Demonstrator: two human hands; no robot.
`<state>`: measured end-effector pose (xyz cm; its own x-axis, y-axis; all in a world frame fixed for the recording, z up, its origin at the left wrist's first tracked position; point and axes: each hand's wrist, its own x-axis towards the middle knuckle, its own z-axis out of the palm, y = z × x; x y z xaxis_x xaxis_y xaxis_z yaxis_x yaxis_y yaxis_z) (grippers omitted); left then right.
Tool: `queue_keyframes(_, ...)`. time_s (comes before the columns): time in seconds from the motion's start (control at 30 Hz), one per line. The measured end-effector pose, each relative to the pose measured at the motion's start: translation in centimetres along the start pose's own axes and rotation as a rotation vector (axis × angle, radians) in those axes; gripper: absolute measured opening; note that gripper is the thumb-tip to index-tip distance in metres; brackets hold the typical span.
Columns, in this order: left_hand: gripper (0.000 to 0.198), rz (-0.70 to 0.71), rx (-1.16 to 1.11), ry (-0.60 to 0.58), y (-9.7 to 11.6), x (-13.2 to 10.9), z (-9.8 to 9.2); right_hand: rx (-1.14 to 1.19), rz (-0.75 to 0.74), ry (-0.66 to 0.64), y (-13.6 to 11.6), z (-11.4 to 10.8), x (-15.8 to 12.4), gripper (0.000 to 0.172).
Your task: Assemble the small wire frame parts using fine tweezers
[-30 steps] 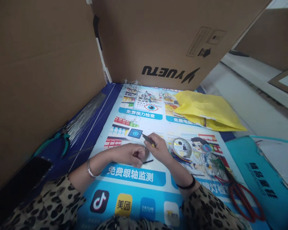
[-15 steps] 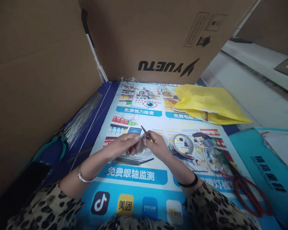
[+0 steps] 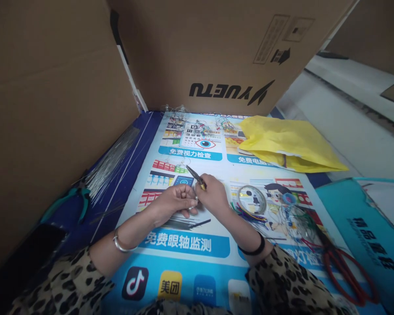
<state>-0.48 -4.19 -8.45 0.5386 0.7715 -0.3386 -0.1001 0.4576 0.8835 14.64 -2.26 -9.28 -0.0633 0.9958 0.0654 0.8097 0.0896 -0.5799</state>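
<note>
My right hand (image 3: 213, 194) is closed around the needle-nose pliers (image 3: 193, 173); their dark jaws stick out up and to the left, and a bit of yellow handle shows by the fingers. Close beside it, my left hand (image 3: 176, 200) pinches a thin wire with small clear beads (image 3: 193, 208) between thumb and fingers. Most of this beaded wire is hidden by the fingers. Both hands are over a printed poster sheet (image 3: 184, 273). Right of the hands lie a roll of clear tape (image 3: 264, 202) and a bundle of coloured wires (image 3: 249, 213).
Cardboard walls (image 3: 230, 52) stand at the left and back. Teal-handled pliers (image 3: 83, 203) and loose silvery wires (image 3: 113, 159) lie left. Red-handled scissors (image 3: 331, 258), tangled wire pieces (image 3: 297, 218), a yellow bag (image 3: 292, 140) and a teal box (image 3: 344, 210) are at the right.
The pliers' jaws have swung up and left with my right hand. The beaded wire loop that showed between my hands is now mostly covered by my left fingers.
</note>
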Motion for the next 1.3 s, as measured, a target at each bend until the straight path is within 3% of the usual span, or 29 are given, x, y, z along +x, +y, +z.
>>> queue_keyframes(0.2,0.025,0.06,0.004,0.135,-0.7,0.2,0.5,0.114,-0.02,-0.011,0.1,0.2,0.2,0.009)
queue_keyframes(0.37,0.022,0.076,0.019,0.194,-0.2,0.2,0.0,0.526,-0.011,-0.2,0.9,-0.8,0.7,0.011)
queue_keyframes(0.5,0.024,0.054,-0.066,0.185,0.2,0.3,-0.6,0.676,-0.019,-0.371,1.4,-1.9,1.0,0.009)
queue_keyframes(0.7,0.024,0.016,-0.272,0.229,-0.2,0.6,-1.2,0.937,0.017,-0.511,1.5,-2.0,0.8,0.017)
queue_keyframes(0.97,0.022,0.028,-0.356,0.271,-0.2,0.5,-1.0,1.04,0.067,-0.369,1.4,-0.9,0.1,0.033)
queue_keyframes(1.3,0.026,0.065,-0.28,0.259,-0.3,0.6,-0.7,1.111,0.156,-0.412,1.6,-0.4,0.3,0.03)
